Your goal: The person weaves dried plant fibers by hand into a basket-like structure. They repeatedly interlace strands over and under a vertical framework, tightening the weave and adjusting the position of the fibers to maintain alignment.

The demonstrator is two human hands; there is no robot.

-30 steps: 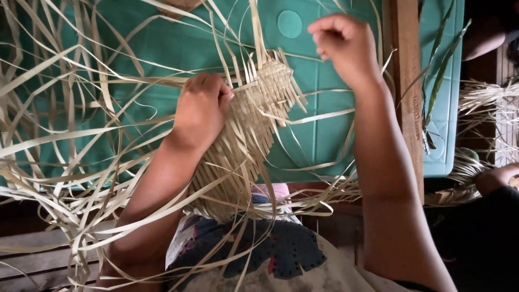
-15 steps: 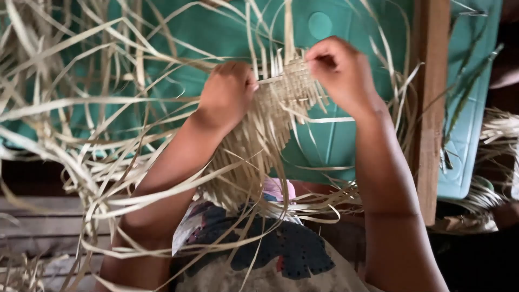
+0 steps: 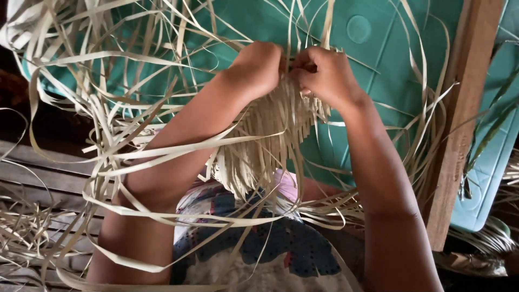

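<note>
Item: woven palm-strip mat (image 3: pixel 270 135), held above the green plastic lid (image 3: pixel 373 70); right hand (image 3: pixel 324 73) had come down beside left hand (image 3: pixel 258 67), both sets of fingers pinched shut on its top edge (weaving seemingly resumed).

Teal plastic panel (image 3: pixel 373 81) behind, wooden post (image 3: pixel 459 124) right of it (tilted), grey planks (image 3: pixel 38 173) lower left, patterned cloth (image 3: pixel 292 249) below.

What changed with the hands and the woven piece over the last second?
The right hand came down from its raised spot and closed onto the top edge of the woven piece, meeting the left hand. The left hand kept its grip there throughout. The loose pale strips and the teal plastic surface behind look unchanged.
</note>
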